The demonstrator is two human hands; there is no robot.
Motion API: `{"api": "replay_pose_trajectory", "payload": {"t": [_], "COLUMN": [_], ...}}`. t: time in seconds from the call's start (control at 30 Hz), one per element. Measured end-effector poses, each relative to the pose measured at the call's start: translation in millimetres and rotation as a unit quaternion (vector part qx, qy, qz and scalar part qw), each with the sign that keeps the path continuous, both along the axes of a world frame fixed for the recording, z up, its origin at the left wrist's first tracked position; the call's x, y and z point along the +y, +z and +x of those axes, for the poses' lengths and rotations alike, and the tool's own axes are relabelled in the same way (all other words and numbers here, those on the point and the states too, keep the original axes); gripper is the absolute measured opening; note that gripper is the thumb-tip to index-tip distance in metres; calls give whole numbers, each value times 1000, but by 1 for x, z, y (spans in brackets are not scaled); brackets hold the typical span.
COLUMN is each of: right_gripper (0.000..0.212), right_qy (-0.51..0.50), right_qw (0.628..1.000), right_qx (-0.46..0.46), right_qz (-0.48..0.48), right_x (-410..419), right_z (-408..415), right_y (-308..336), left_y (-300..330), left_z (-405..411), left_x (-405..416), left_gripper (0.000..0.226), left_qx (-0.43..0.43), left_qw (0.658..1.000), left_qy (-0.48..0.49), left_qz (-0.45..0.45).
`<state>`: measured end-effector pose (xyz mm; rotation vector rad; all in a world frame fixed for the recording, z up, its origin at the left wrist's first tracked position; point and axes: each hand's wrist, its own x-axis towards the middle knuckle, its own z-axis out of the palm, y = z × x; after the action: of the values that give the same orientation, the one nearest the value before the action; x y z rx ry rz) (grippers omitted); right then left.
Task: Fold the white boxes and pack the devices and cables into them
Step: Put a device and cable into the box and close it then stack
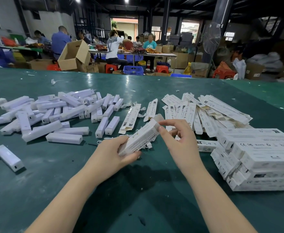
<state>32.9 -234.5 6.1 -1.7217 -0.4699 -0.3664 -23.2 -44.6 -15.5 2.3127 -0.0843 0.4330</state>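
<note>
My left hand (114,153) grips the white box (142,137) by its near end to steady it. My right hand (178,137) pinches its end flap (158,121), ready for tucking.

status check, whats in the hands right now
Left hand grips white box. Right hand pinches its end flap, not yet tucked. Nothing in the way.

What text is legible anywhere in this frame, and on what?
"SMART SENSOR LAMP", partly hidden by the fingers: side of the white cardboard box in the left hand grip.
"CE FC RoHS": top of the stacked white closed boxes at right.
Fine print on the flat unfolded white box sleeves: too small to read.
</note>
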Motion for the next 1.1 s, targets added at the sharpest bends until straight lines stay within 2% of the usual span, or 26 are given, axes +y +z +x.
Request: {"api": "replay_pose_trajectory", "payload": {"t": [0.23,0.33,0.43,0.57,0.67,0.9,1.1], "right_gripper": [9,9,7,11,8,12,16], "right_qy": [29,36,51,88,110,84,99], "right_qw": [999,999,998,993,987,988,988], "right_qx": [20,15,24,73,112,131,116], "right_qz": [-23,-34,-2,21,44,3,-3], "right_x": [-3,-6,-7,-9,-11,-10,-10], "right_z": [3,5,7,8,9,8,6], "right_y": [-2,-2,-1,1,2,0,3], "left_y": [1,6,10,9,7,1,1], "left_z": [-1,-2,-4,-4,-3,-1,-1], "left_x": [0,0,0,-1,2,4,5], "left_gripper": [26,26,17,20,18,42,33], "left_qx": [9,53,116,147,124,14,12], "left_qw": [1000,997,982,971,981,996,994], "left_qy": [1,-46,-103,-132,-111,0,4], "left_qz": [23,-43,-104,-135,-96,91,110]}}
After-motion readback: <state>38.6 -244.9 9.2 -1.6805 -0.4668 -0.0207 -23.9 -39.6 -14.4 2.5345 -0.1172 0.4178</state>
